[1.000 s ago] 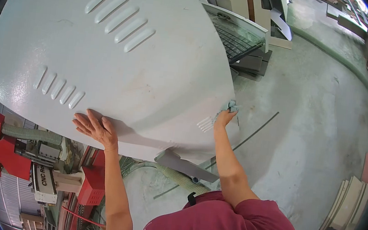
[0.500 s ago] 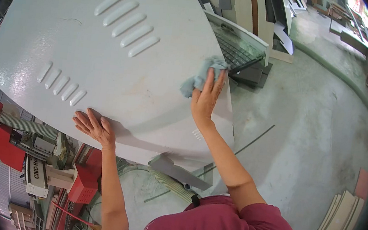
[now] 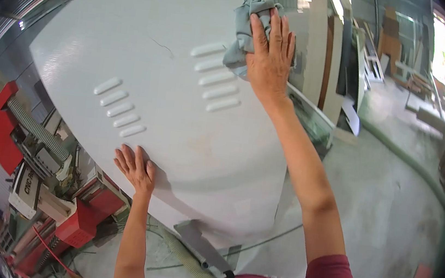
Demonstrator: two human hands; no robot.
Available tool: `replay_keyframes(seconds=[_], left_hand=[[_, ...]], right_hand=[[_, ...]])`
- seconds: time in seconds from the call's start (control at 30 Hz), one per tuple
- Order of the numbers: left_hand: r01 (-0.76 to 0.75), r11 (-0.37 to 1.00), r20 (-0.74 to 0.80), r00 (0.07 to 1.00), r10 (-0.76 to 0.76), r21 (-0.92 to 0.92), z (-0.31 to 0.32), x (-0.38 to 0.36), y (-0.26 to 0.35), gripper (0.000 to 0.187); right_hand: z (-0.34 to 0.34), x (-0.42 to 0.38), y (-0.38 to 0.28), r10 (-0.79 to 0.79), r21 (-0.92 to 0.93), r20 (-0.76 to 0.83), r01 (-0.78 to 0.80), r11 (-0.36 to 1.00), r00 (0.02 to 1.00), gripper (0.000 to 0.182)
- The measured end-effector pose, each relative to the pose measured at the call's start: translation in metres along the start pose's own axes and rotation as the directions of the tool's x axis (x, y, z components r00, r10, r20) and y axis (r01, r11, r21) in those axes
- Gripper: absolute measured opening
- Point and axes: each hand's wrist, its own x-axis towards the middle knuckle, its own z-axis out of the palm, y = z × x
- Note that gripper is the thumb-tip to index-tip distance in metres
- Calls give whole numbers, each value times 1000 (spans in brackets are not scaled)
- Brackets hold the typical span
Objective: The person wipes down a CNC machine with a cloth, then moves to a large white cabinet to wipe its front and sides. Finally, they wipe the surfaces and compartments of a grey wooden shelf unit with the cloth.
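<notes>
A large pale grey panel (image 3: 180,128) with two rows of raised louvres (image 3: 120,107) fills the middle of the view. My right hand (image 3: 270,56) presses a crumpled grey-blue cloth (image 3: 241,34) against the panel near its upper right edge, just above the right row of louvres. The fingers lie over the cloth. My left hand (image 3: 136,170) rests flat on the panel below the left louvres, fingers spread, holding nothing. A thin dark curved line (image 3: 161,46) shows on the upper panel.
Red and white CNC machinery (image 3: 78,224) stands at the lower left with a ribbed hose (image 3: 42,129). A grey bracket (image 3: 204,247) sits at the panel's lower edge. Leaning boards (image 3: 327,63) stand behind on the right; a long hose (image 3: 401,156) crosses the floor.
My right hand has moved the cloth up along the panel's right side, with the arm stretched further. My left hand still rests below the left louvres. The camera view has shifted.
</notes>
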Motion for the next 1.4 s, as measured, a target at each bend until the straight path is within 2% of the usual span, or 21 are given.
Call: replay_keyframes(seconds=[0.07, 0.23, 0.33, 0.47, 0.6, 0.67, 0.73, 0.8, 0.87, 0.93, 1.0, 1.07, 1.17, 1.2, 1.27, 1.33, 1.4], left_hand=[[22, 1000, -26, 999, -21, 2, 2, 0, -1, 49], [45, 998, -17, 999, -45, -36, -1, 1, 0, 46], [63, 997, -17, 998, -63, -36, -2, -1, -1, 45], [51, 999, 30, 998, -50, -17, -3, -3, -3, 50], [76, 990, 94, 993, -65, -119, -12, -2, -6, 54], [76, 991, 129, 990, -62, -106, -24, -5, -11, 54], [19, 982, 241, 970, 27, -186, -38, -8, -17, 54], [-5, 978, 251, 966, 58, -209, -57, -14, -21, 55], [125, 935, 342, 940, -4, -333, -74, -28, -24, 55], [141, 924, 349, 937, -8, -357, -94, -42, -31, 55], [248, 845, 342, 936, -84, -474, -110, -62, -38, 52], [317, 813, 366, 920, -138, -489, -123, -87, -48, 49], [441, 761, 413, 876, -249, -475, -136, -121, -64, 44], [492, 746, 433, 850, -300, -448, -141, -131, -70, 41], [520, 731, 427, 839, -337, -442, -147, -145, -80, 37], [598, 695, 440, 790, -428, -398, -153, -158, -87, 35], [635, 657, 452, 764, -460, -406, -158, -165, -93, 33]], right_hand=[[8, 35, -1, -79, -8, 21, 79, 997, 997, 69], [29, 95, -23, -162, -3, -49, 162, 987, 986, 63], [40, 112, -52, -193, -12, -57, 193, 981, 979, 68], [63, 116, -102, -246, 24, -85, 249, 968, 966, 67], [83, 114, -165, -266, 100, -111, 277, 956, 958, 67], [92, 113, -197, -289, 113, -90, 298, 948, 953, 68], [102, 113, -231, -291, 149, -91, 302, 942, 952, 68], [107, 117, -263, -294, 167, -89, 305, 938, 952, 68], [112, 124, -290, -333, 227, -104, 348, 909, 937, 56], [116, 128, -313, -353, 224, -86, 363, 904, 932, 56], [120, 126, -332, -403, 352, -29, 387, 852, 915, 56], [125, 116, -346, -422, 354, 25, 386, 852, 906, 57], [120, 88, -357, -596, 418, 98, 510, 751, 797, 61], [120, 71, -359, -599, 424, 111, 507, 750, 793, 61], [116, 30, -359, -680, 440, 107, 578, 687, 726, 60], [103, -26, -356, -746, 478, 185, 605, 637, 640, 57], [90, -94, -347, -819, 591, 241, 591, 550, 521, 58]])
